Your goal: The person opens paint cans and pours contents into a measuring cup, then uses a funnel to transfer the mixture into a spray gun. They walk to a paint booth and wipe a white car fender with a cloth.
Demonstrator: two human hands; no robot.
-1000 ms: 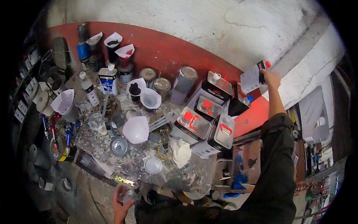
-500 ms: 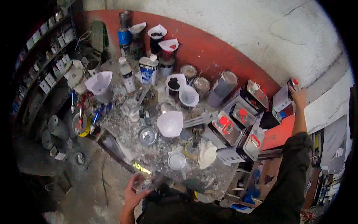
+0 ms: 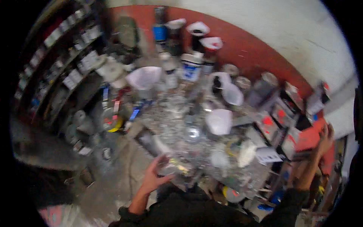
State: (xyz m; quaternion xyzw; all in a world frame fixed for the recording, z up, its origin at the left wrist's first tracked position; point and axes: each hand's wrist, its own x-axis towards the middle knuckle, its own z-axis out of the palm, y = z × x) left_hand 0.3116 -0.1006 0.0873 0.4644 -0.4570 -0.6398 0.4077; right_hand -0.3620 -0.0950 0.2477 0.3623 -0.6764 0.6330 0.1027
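Head view: The left hand (image 3: pixel 153 178) curls its fingers around a small clear cup (image 3: pixel 166 166) at the near edge of the bench (image 3: pixel 170 113), just below and left of the white funnel (image 3: pixel 219 121). The grip is closed on the cup wall; the thumb side is blurred.

The right hand (image 3: pixel 323 142) is raised against an orange-red carton (image 3: pixel 306 138), well to the right of the funnel, beside the row of square tins (image 3: pixel 270 125). Whether its fingers clamp the carton or only press on it cannot be told.

To do the step well, judged from this frame: keep the cup level and supported from the side, clear of the clutter around it, and steady the carton with the full palm before shifting it.

The cup appears upright, its long axis vertical, mouth up; blur prevents certainty. The carton's long axis runs roughly left to right, tilted slightly upward toward the right.
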